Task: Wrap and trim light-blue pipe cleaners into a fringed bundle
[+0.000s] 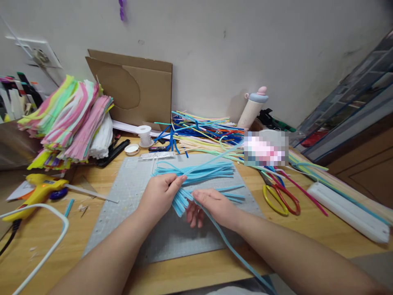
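Note:
My left hand [161, 194] is closed around a bundle of light blue pipe cleaners [180, 203], whose cut ends fan out below the thumb. Close beside it, my right hand [211, 207] pinches one long blue pipe cleaner [229, 243] that trails down past the table's front edge. The right hand's lower fingers are loosely curled under the bundle. Behind both hands a larger pile of blue pipe cleaners [211, 170] lies on the grey cutting mat [123, 209]. One strand rises from near the left thumb toward the back right.
At left are a yellow glue gun [39, 188] with a white cable [58, 241] and bundled pastel pipe cleaners [70, 119]. Scissors [279, 198] and a white power strip [346, 211] lie at right. Along the wall stand cardboard [153, 90], a ribbon spool [145, 136] and a bottle [253, 108].

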`<state>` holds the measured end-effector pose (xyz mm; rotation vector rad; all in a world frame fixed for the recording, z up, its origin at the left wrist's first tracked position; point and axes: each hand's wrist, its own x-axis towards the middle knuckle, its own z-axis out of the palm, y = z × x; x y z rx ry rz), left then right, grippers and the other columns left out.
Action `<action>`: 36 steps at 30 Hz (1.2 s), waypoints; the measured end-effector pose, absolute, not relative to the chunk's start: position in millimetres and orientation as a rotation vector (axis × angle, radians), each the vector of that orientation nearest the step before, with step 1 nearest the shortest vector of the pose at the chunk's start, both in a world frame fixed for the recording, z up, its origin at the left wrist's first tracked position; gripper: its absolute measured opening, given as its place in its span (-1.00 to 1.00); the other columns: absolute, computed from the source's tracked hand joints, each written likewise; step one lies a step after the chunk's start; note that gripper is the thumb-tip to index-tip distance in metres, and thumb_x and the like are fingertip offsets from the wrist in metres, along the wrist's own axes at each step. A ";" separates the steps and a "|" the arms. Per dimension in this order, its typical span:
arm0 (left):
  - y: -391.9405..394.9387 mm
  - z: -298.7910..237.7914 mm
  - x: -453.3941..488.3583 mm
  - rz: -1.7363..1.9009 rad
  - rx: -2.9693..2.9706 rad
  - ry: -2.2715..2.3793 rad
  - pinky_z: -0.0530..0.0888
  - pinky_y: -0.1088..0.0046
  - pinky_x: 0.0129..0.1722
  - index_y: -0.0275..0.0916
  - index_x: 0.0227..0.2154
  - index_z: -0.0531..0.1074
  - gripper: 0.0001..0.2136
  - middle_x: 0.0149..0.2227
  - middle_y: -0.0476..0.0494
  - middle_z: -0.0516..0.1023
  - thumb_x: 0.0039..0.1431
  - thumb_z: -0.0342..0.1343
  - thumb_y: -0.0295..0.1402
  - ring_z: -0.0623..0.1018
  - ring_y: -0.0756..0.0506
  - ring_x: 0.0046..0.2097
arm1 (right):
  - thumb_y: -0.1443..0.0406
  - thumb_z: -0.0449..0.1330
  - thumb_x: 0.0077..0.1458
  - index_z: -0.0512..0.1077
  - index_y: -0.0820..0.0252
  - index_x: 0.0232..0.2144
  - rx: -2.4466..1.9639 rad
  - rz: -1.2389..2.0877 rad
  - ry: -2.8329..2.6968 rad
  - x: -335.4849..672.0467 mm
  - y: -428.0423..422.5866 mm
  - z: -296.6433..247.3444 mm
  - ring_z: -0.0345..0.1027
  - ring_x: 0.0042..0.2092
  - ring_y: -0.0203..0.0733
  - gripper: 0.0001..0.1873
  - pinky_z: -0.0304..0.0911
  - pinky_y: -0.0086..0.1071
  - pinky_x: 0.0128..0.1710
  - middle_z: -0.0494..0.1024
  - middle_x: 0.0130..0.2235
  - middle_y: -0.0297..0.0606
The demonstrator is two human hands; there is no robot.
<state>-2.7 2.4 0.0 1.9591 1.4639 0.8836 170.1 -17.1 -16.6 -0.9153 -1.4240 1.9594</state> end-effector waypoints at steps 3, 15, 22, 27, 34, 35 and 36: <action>2.7 -0.3 -3.5 0.895 1.961 1.485 0.08 0.51 -0.54 -0.23 -0.71 0.05 -0.56 -0.67 0.11 0.04 0.20 -0.08 -0.12 0.15 0.05 -0.56 | -0.06 0.10 0.01 0.35 0.29 -0.46 -0.945 1.941 -1.360 170.7 -16.4 -15.9 0.36 -0.57 -0.32 -0.52 0.20 -0.51 -0.65 0.44 -0.57 -0.31; 3.3 0.8 -4.1 0.847 2.109 1.476 0.05 0.50 -0.54 -0.22 -0.71 0.04 -0.56 -0.68 0.11 0.04 0.19 -0.06 -0.13 0.14 0.05 -0.58 | 0.02 0.11 0.01 0.31 0.28 -0.55 -0.922 2.091 -1.350 169.3 -19.8 -13.9 0.34 -0.59 -0.35 -0.60 0.19 -0.54 -0.66 0.45 -0.60 -0.31; 4.0 0.5 -3.4 0.732 2.189 1.514 0.02 0.47 -0.54 -0.22 -0.73 0.09 -0.56 -0.69 0.09 0.13 0.18 -0.08 -0.10 0.18 0.02 -0.58 | 0.18 0.15 -0.08 0.37 0.28 -0.43 -0.991 2.086 -1.313 162.1 -21.2 -15.5 0.40 -0.52 -0.32 -0.75 0.26 -0.51 -0.60 0.51 -0.46 -0.26; 2.0 0.4 -1.5 0.633 2.307 1.542 0.02 0.45 -0.52 -0.20 -0.71 0.21 -0.58 -0.66 0.03 0.28 0.18 -0.07 -0.09 0.25 -0.02 -0.56 | 0.17 0.17 -0.06 0.37 0.33 -0.41 -0.929 2.242 -1.116 158.9 -23.2 -22.0 0.48 -0.45 -0.20 -0.72 0.36 -0.38 -0.47 0.55 -0.40 -0.12; 2.6 -2.2 -2.1 0.775 2.061 1.442 0.17 0.48 -0.49 -0.20 -0.61 0.37 -0.66 -0.59 0.02 0.39 0.17 -0.04 -0.12 0.35 -0.03 -0.50 | 0.07 0.27 -0.07 0.33 0.34 -0.44 -0.933 2.297 -1.021 159.9 -22.2 -31.5 0.51 -0.45 -0.19 -0.60 0.38 -0.42 -0.50 0.58 -0.40 -0.08; 4.6 -1.7 -3.8 0.875 2.003 1.455 0.22 0.48 -0.44 -0.20 -0.54 0.40 -0.70 -0.53 0.00 0.44 0.17 -0.03 -0.13 0.39 -0.04 -0.44 | 0.09 0.26 -0.04 0.34 0.34 -0.44 -0.932 2.295 -1.003 161.0 -20.6 -30.0 0.51 -0.45 -0.19 -0.62 0.38 -0.43 -0.50 0.58 -0.39 -0.07; 7.2 -1.1 -5.5 0.994 1.940 1.481 0.26 0.47 -0.38 -0.20 -0.44 0.43 -0.74 -0.45 -0.02 0.47 0.16 -0.02 -0.15 0.42 -0.06 -0.37 | 0.10 0.25 -0.02 0.34 0.34 -0.43 -0.928 2.289 -0.981 162.4 -18.7 -28.0 0.51 -0.44 -0.20 -0.64 0.39 -0.43 -0.50 0.58 -0.38 -0.07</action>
